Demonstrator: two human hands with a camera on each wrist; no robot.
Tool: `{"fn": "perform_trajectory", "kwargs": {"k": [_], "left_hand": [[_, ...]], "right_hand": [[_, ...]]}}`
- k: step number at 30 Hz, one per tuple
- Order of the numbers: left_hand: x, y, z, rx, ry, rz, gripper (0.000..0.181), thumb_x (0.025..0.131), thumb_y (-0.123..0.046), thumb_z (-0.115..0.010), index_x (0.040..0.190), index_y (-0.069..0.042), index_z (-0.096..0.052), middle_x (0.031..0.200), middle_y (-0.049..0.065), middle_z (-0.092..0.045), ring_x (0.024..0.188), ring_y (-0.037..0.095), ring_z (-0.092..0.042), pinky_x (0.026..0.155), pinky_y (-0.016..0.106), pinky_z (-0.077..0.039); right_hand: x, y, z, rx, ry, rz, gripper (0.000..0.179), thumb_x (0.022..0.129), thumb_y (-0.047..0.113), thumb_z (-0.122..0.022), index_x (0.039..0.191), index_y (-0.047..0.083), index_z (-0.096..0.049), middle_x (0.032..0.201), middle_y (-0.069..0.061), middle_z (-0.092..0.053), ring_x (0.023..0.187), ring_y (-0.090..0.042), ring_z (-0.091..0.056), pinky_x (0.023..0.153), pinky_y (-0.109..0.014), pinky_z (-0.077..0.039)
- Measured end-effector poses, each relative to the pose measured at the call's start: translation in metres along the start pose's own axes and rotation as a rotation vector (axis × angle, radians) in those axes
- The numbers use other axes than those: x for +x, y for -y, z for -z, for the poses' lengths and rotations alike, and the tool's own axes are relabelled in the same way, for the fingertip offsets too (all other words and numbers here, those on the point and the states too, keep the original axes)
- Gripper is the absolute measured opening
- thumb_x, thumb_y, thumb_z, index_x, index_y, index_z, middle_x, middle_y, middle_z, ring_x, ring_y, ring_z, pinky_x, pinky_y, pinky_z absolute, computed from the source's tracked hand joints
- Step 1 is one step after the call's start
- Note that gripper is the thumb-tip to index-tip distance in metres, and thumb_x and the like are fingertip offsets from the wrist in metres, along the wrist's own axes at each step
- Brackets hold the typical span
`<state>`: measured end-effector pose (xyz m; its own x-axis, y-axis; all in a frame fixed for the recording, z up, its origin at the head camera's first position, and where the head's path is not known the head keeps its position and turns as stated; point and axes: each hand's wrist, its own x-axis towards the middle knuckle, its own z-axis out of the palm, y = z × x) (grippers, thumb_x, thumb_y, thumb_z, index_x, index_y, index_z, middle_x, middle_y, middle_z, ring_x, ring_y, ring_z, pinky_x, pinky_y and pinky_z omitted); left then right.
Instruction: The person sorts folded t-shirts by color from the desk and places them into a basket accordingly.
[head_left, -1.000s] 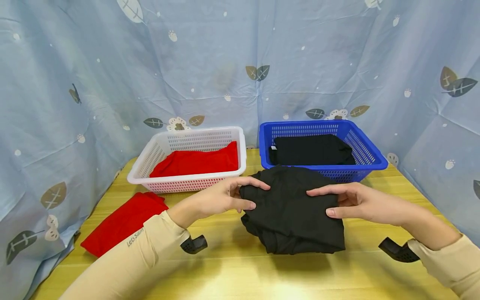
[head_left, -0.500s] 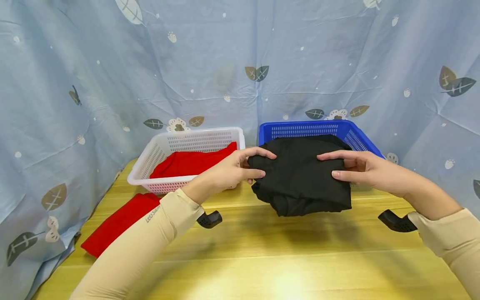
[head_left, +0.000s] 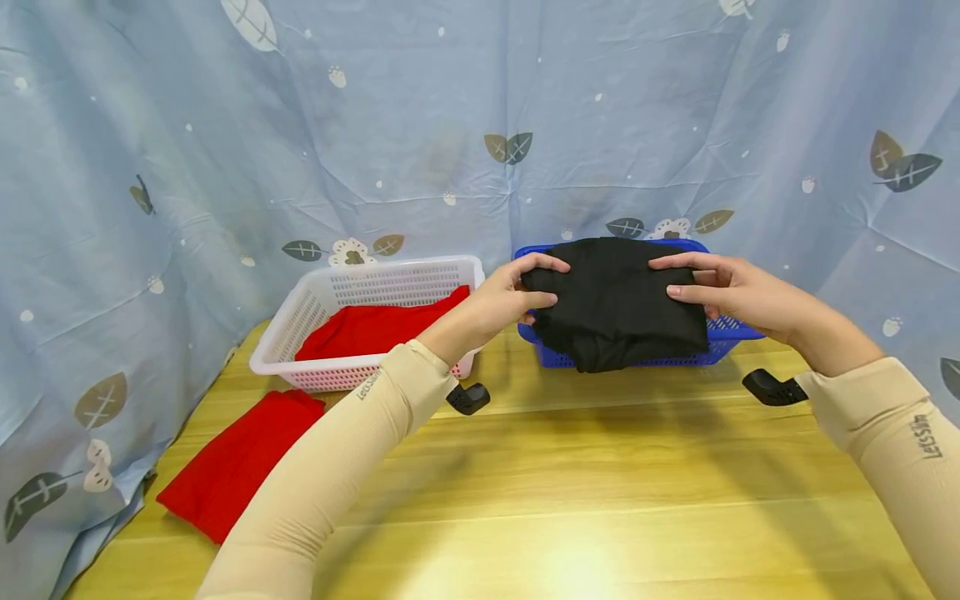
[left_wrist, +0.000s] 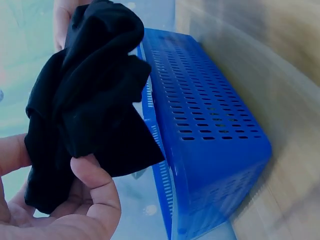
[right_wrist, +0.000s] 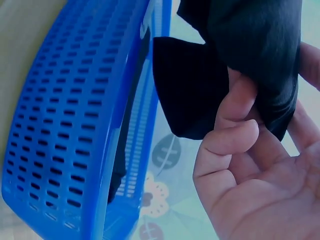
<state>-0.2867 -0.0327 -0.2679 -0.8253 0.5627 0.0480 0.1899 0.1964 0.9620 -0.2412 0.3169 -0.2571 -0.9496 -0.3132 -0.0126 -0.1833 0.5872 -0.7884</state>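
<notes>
From the head view, you hold a black folded cloth (head_left: 622, 300) in both hands, over the blue basket (head_left: 726, 337) and hiding most of it. Your left hand (head_left: 497, 304) pinches the cloth's left edge, index finger and thumb apart on its near face; your right hand (head_left: 738, 290) pinches the right edge the same way. Beside the blue basket stands a white basket (head_left: 405, 290) with a red cloth (head_left: 375, 327) inside, and a second red folded piece (head_left: 243, 462) lies on the wooden table (head_left: 600, 500), partly behind your left sleeve (head_left: 352, 450).

Your left wrist view shows the underside that the head view hides: loose, bunched folds, with your left fingers curled beneath them. The cloth hangs at the basket's upper rim, and the slotted outer wall is in plain sight.

Your right wrist view shows your right fingers bent under the cloth, one flap hanging free. It alone shows dark fabric (right_wrist: 120, 160) inside the blue basket, below the cloth you hold.
</notes>
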Motion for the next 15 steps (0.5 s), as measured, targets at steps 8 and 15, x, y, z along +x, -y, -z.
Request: {"fn": "perform_trajectory", "kwargs": {"k": [8, 15], "left_hand": [[0.038, 0.003, -0.014, 0.042, -0.102, 0.008, 0.037, 0.106, -0.011, -0.067, 0.140, -0.026, -0.062, 0.143, 0.005, -0.057, 0.105, 0.021, -0.058, 0.079, 0.030, -0.053], [0.062, 0.009, -0.024, 0.044, -0.184, 0.003, 0.038, 0.105, -0.007, -0.066, 0.140, -0.021, -0.061, 0.144, 0.008, -0.055, 0.092, 0.017, -0.056, 0.072, 0.027, -0.051]], "right_hand": [[0.021, -0.012, 0.016, 0.005, -0.045, -0.039, 0.056, 0.111, 0.039, -0.059, 0.164, 0.029, -0.043, 0.165, -0.006, -0.037, 0.088, -0.014, -0.050, 0.072, -0.034, -0.044], [0.036, -0.023, 0.023, -0.017, -0.041, -0.081, 0.063, 0.110, 0.046, -0.058, 0.167, 0.029, -0.038, 0.177, -0.013, -0.026, 0.131, -0.012, -0.050, 0.087, -0.030, -0.051]]}}
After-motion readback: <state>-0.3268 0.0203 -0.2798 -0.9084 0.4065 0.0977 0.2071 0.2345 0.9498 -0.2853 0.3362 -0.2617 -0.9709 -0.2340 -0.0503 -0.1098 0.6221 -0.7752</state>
